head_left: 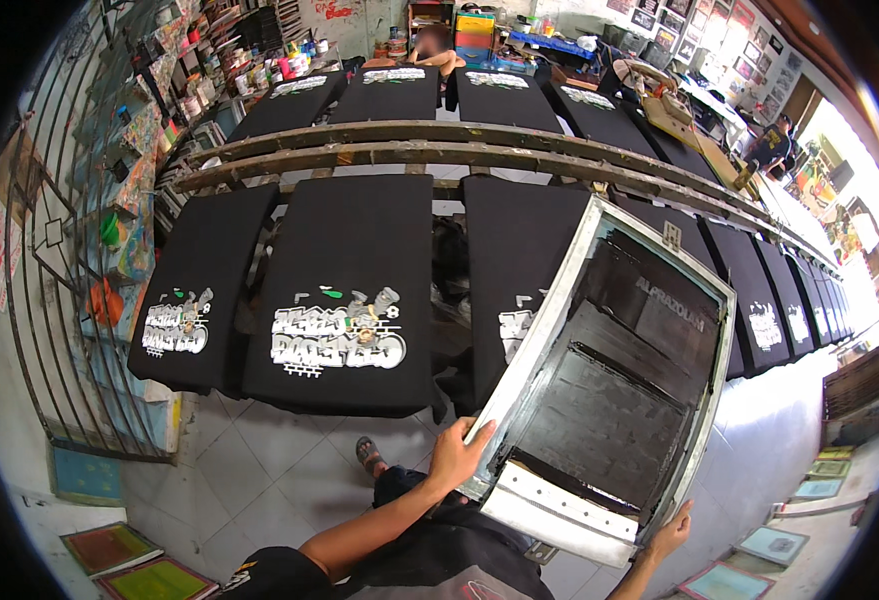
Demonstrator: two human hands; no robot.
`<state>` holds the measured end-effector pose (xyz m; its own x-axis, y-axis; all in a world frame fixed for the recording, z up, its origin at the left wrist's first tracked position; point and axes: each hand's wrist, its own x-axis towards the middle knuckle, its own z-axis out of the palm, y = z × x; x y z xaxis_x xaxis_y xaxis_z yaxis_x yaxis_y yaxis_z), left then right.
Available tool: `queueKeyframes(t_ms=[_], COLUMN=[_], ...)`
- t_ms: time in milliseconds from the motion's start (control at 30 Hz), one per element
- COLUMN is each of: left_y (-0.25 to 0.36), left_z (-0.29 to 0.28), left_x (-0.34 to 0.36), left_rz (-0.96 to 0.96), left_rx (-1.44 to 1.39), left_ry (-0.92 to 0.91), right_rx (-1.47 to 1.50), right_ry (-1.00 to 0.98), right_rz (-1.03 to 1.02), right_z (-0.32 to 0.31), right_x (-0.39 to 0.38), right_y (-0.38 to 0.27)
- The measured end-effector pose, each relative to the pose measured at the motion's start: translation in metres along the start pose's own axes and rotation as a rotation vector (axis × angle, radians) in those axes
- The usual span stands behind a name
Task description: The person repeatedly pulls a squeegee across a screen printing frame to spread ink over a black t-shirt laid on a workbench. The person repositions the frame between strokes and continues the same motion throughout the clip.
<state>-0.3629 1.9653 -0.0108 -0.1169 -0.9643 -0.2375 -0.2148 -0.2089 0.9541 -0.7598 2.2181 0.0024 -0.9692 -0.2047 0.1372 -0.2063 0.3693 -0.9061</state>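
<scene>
A screen printing frame [533, 365] with a pale metal rim is tilted in front of me, held by both hands. My left hand [456, 455] is closed on its lower left edge, and my right hand [671, 532] grips the lower right edge; its fingers are partly hidden behind the rim. Black ink is smeared over the mesh [599, 400]. Inside the frame, at the end closest to me, lies a squeegee with a white, riveted holder [557, 508]. The frame partly covers a black shirt [519, 240] stretched on a printing board.
Black shirts with white and grey prints [349, 270] lie on boards in a row, left and right. Wooden rails [409, 152] run behind them, with another row beyond. A metal grille [54, 235] stands left. Two people [437, 55] are farther back. Coloured screens [109, 545] lean low.
</scene>
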Motion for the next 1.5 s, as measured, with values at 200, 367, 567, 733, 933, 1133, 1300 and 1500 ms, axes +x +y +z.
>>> queueKeyframes(t_ms=[200,367,567,733,933,1133,1300,1500], left_y=[0.002,0.001,0.013,0.011,0.005,-0.001,0.012,0.022], left_z=[0.055,0.058,0.031,0.015,0.004,0.01,0.021,0.035], left_x=[-0.009,-0.008,0.02,0.047,0.066,0.074,0.082,0.084], left_rz=[-0.016,-0.027,-0.106,-0.108,-0.138,-0.159,-0.162,-0.179], left_rx=[0.002,-0.005,0.113,0.088,0.181,0.133,0.187,0.209], left_ry=[0.007,0.142,0.317,0.418,0.503,0.583,0.563,0.548], right_rx=[-0.094,0.011,0.041,0.049,-0.004,-0.055,-0.048,0.022], right_ry=[-0.012,-0.113,-0.343,-0.469,-0.5,-0.566,-0.573,-0.607], right_rz=[0.032,0.05,0.01,-0.013,-0.105,0.001,0.035,0.098], right_z=[-0.028,0.028,0.12,0.198,0.261,0.279,0.284,0.283], right_x=[0.058,0.083,0.117,0.133,0.146,0.152,0.166,0.176], right_y=[0.043,0.018,-0.011,-0.047,-0.06,-0.074,-0.073,-0.065])
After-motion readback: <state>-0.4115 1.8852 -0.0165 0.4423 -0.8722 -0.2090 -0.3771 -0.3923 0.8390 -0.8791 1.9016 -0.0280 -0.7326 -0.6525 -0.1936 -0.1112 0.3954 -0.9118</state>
